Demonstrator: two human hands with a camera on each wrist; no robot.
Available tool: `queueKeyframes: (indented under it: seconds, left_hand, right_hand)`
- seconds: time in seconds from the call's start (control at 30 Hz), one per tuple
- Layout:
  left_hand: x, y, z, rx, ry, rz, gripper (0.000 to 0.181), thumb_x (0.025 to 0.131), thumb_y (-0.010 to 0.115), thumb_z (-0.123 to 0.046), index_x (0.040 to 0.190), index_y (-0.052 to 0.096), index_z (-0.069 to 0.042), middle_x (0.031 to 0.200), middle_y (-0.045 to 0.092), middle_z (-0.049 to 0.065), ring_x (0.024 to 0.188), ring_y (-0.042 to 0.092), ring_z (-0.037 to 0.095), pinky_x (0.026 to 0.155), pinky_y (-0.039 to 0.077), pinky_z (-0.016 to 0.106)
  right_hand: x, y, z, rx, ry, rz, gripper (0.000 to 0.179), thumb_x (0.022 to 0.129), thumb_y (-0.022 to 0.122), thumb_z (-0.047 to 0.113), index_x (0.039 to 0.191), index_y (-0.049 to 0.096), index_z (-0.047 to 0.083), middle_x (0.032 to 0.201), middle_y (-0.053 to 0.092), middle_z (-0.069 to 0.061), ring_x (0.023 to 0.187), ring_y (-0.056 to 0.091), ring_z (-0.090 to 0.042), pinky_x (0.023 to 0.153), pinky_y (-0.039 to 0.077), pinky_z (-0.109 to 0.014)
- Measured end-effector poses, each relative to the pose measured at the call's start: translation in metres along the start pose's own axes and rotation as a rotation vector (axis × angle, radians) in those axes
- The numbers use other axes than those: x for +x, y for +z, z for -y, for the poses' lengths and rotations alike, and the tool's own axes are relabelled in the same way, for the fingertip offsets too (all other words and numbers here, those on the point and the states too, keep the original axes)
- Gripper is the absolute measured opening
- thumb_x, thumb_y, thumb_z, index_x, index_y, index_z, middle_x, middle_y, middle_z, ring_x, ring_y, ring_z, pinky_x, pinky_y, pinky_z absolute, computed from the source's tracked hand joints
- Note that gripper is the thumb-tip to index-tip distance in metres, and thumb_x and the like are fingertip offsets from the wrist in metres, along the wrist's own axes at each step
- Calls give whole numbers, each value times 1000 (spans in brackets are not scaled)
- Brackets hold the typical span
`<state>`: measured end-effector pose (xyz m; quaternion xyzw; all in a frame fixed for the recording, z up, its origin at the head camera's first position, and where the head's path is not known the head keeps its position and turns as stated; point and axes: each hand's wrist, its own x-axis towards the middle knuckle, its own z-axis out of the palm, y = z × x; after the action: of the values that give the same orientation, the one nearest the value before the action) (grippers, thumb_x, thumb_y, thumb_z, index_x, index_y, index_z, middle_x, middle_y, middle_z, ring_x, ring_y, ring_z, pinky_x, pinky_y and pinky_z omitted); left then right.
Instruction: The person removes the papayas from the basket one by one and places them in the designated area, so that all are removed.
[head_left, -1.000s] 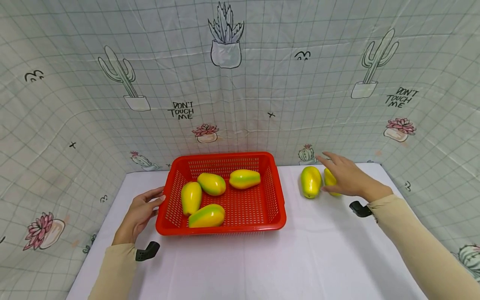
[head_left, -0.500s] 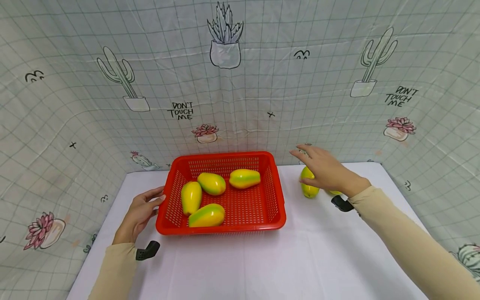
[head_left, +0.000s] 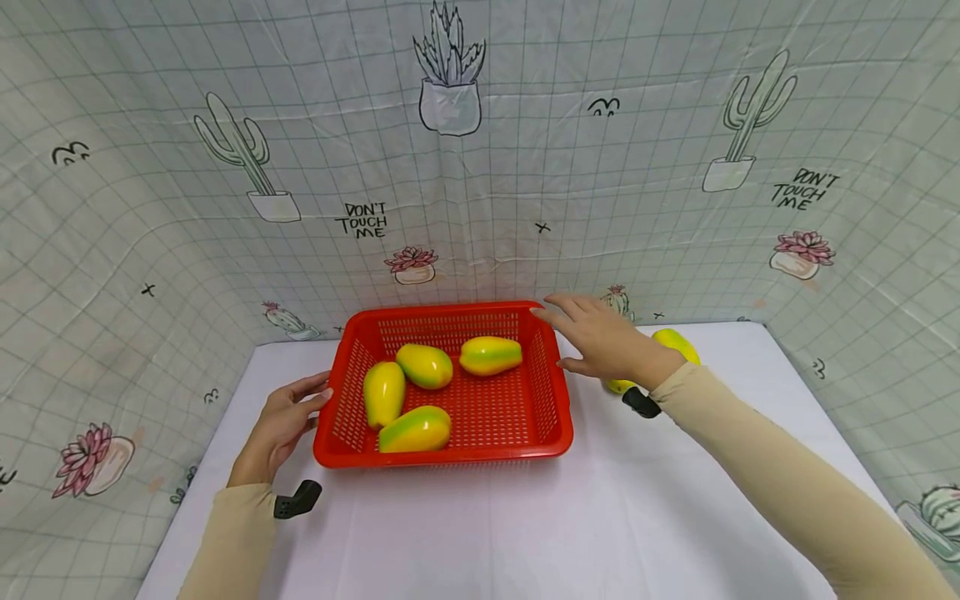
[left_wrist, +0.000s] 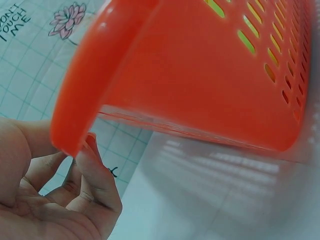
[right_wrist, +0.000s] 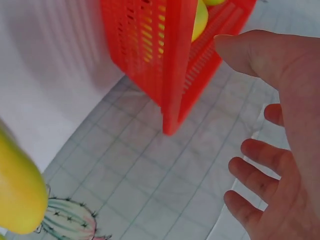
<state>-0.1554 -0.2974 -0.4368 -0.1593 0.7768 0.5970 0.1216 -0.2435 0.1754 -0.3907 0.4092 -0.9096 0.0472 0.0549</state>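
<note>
A red slotted plastic basket [head_left: 442, 457] stands mid-table with several glossy yellow-green papaya-shaped fruits [head_left: 423, 367] inside. My left hand [head_left: 277, 429] is at its left side; in the left wrist view the thumb and fingers [left_wrist: 97, 175] pinch the basket's rim [left_wrist: 80, 110]. My right hand [head_left: 603, 337] hovers with spread fingers by the basket's back right corner, holding nothing. In the right wrist view its thumb [right_wrist: 247, 52] overlaps the basket opening beside the rim [right_wrist: 177, 60]. Beneath the right hand and wrist, one more fruit [head_left: 621, 386] is mostly hidden.
Another yellow-green fruit [head_left: 677, 343] lies at the table's back right, partly behind the right wrist. A white cloth covers the table [head_left: 480, 533]. Grid-patterned fabric [head_left: 510, 167] with cactus drawings rises behind and at both sides.
My right hand has moved left, from over the two loose fruits to the basket's right rim, with its fingers still spread. The left hand and basket have stayed in place.
</note>
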Motion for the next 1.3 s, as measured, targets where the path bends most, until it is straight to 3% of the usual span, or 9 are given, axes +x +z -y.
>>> queueKeyframes:
  seconds: [0.23, 0.5, 0.77, 1.03, 1.3]
  left_hand:
    - [2, -1, 4, 0, -7, -5, 59, 111, 56, -19, 163, 35, -1, 162, 36, 23, 101, 55, 10, 79, 52, 20]
    - [2, -1, 5, -1, -13, -13, 59, 110, 56, -19, 164, 36, -2, 162, 36, 24, 103, 55, 12, 79, 52, 20]
    - [-1, 1, 3, -17, -11, -8, 59, 110, 56, -18, 163, 35, 0, 163, 36, 25, 100, 56, 11, 78, 53, 19]
    - [1, 2, 3, -20, -14, -7, 59, 111, 56, -19, 164, 36, -2, 164, 35, 23, 103, 55, 12, 79, 53, 19]
    - [2, 2, 4, -16, -17, -18, 59, 111, 56, -19, 164, 36, -3, 164, 35, 23, 109, 53, 17, 80, 52, 19]
  right_hand:
    - [19, 0, 11, -58, -35, 41, 86, 88, 89, 28, 158, 44, 7, 156, 46, -22, 140, 49, -44, 118, 40, -59]
    - [45, 5, 19, -65, -74, 95, 81, 88, 85, 10, 159, 46, 12, 159, 45, -18, 143, 46, -40, 120, 38, -56]
    - [65, 11, 26, -75, -172, 152, 78, 88, 78, 0, 159, 47, 14, 160, 46, -15, 144, 46, -39, 121, 37, -54]
    - [81, 20, 34, -110, -175, 302, 82, 90, 80, 2, 162, 42, 17, 166, 41, -10, 149, 40, -37, 123, 33, -55]
    - [91, 28, 38, -129, -153, 373, 82, 92, 78, 2, 163, 42, 19, 168, 40, -10, 151, 39, -37, 124, 32, -55]
